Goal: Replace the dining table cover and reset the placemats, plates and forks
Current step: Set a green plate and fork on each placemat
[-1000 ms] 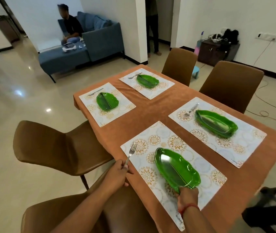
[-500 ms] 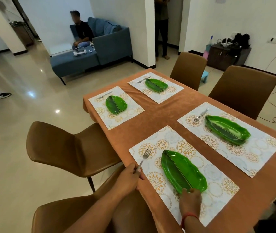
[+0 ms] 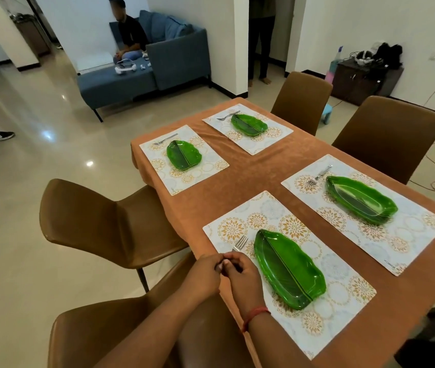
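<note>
An orange table cover (image 3: 250, 176) lies over the dining table with several patterned placemats on it. On the nearest placemat (image 3: 264, 208) a green leaf-shaped plate (image 3: 288, 266) lies to the right of a fork (image 3: 240, 243). My left hand (image 3: 205, 272) and my right hand (image 3: 242, 274) meet at the fork's handle, and both pinch it with curled fingers; only the tines show. The other settings each hold a green plate (image 3: 361, 199) (image 3: 183, 154) (image 3: 249, 124) and a fork (image 3: 319, 175) (image 3: 166, 139) (image 3: 228, 116).
Brown chairs stand along the left side (image 3: 99, 224), right below me (image 3: 110, 335) and across the table (image 3: 391, 139) (image 3: 301, 99). A person sits on a blue sofa (image 3: 158, 67) beyond. Cables trail on the floor at the right.
My right hand left the near plate's end and moved left to the fork handle, joining my left hand. The view has shifted so the table sits further right.
</note>
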